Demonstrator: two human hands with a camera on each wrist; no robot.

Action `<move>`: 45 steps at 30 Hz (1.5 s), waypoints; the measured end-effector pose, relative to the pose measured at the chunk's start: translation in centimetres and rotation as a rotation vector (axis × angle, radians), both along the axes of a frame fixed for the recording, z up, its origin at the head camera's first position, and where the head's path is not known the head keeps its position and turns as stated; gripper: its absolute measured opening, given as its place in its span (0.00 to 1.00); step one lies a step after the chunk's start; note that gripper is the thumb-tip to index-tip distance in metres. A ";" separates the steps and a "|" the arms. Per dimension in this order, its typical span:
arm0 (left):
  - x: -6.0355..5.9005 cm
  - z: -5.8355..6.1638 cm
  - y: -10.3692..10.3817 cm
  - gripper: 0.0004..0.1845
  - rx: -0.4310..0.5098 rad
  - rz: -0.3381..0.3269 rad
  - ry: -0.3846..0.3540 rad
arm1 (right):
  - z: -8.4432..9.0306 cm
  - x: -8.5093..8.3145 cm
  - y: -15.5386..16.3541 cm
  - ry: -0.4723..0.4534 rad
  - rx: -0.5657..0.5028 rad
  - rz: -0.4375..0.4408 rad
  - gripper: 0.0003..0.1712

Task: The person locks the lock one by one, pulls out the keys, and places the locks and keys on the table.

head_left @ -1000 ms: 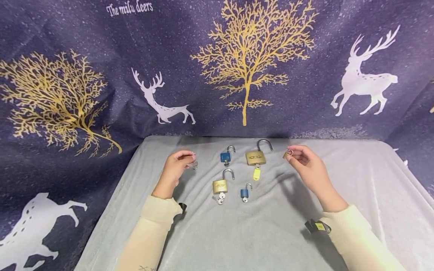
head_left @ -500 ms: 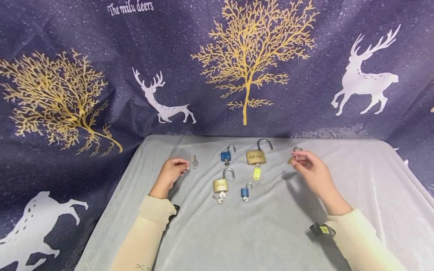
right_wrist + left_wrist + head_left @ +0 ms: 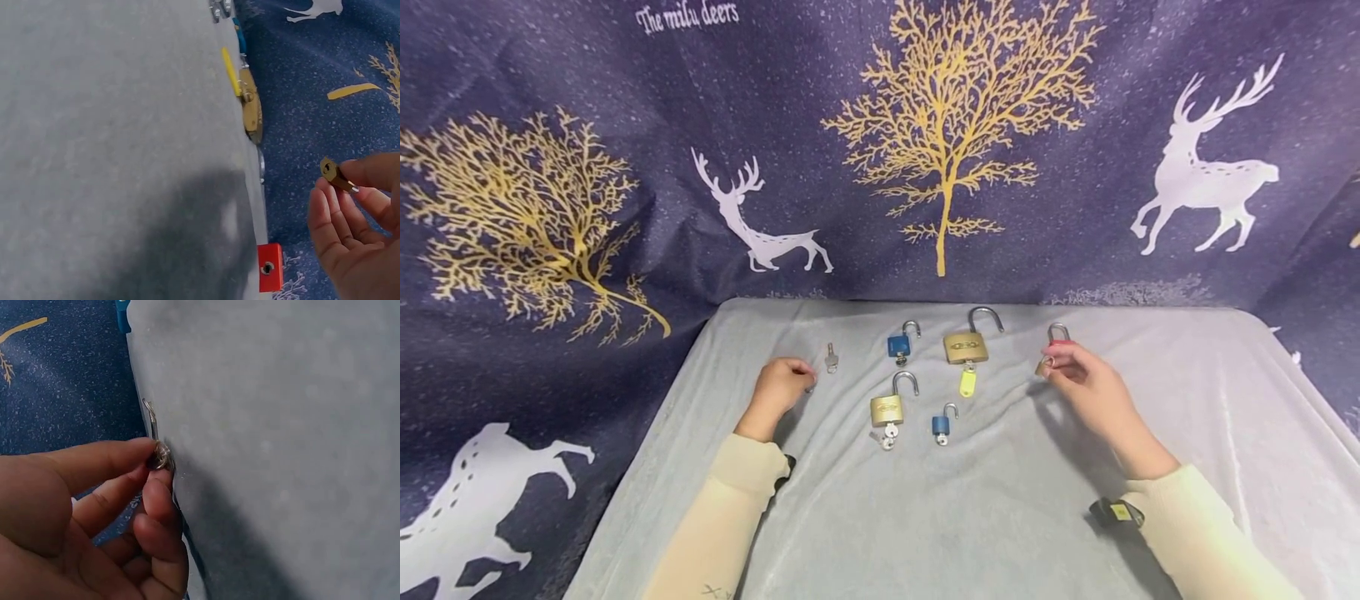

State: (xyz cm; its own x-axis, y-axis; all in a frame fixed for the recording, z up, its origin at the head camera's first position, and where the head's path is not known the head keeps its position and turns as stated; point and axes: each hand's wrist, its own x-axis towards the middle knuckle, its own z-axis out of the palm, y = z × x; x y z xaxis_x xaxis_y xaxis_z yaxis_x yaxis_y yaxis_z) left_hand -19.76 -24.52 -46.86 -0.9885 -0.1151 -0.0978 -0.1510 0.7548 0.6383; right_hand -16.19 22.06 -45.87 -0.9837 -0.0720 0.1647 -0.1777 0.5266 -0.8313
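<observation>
My left hand (image 3: 782,390) hangs over the left of the grey cloth. It pinches a small shiny metal piece (image 3: 161,455) between thumb and fingertips; its exact kind is hard to tell. Just beyond lies a silver key (image 3: 831,358). My right hand (image 3: 1093,387) pinches a small brass padlock (image 3: 335,175), its keyhole end showing in the right wrist view. Behind those fingers a red padlock (image 3: 270,267) lies on the cloth, partly hidden in the head view, its shackle pointing away.
Between the hands lie a large brass padlock (image 3: 966,348) with a yellow key tag (image 3: 967,383), a smaller brass padlock (image 3: 887,411) with keys, and two blue padlocks (image 3: 898,347), shackles open. A dark printed curtain (image 3: 880,167) hangs behind the grey cloth (image 3: 865,533).
My left hand has moved left and nearer, leaving the silver key on the cloth. My right hand has shifted right and nearer with the small brass padlock, uncovering part of the red padlock.
</observation>
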 end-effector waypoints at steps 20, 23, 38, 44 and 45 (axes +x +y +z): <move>0.7 2.1 2.2 0.12 -0.176 -0.034 0.088 | -0.8 -0.6 1.7 -0.089 0.114 0.032 0.25; 0.8 2.5 2.7 0.12 -0.143 -0.060 0.073 | -0.8 -0.7 1.9 -0.096 0.133 0.026 0.24; 2.2 2.7 5.9 0.10 0.112 -0.218 -0.088 | -0.8 -0.9 2.1 -0.152 0.263 0.044 0.15; 2.8 2.4 7.1 0.05 0.063 -0.270 -0.117 | -1.1 -0.9 2.5 -0.162 0.288 0.045 0.16; 2.9 2.4 7.2 0.06 0.057 -0.280 -0.121 | -1.2 -0.9 2.6 -0.161 0.293 0.044 0.16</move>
State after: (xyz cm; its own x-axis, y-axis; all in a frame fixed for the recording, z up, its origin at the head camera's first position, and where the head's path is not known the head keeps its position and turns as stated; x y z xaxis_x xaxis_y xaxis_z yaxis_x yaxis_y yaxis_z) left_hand -16.83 -17.35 -44.45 -0.9617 0.1691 -0.2156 -0.0201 0.7412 0.6710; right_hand -17.10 24.63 -47.07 -0.9904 -0.1359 -0.0262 -0.0842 0.7419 -0.6652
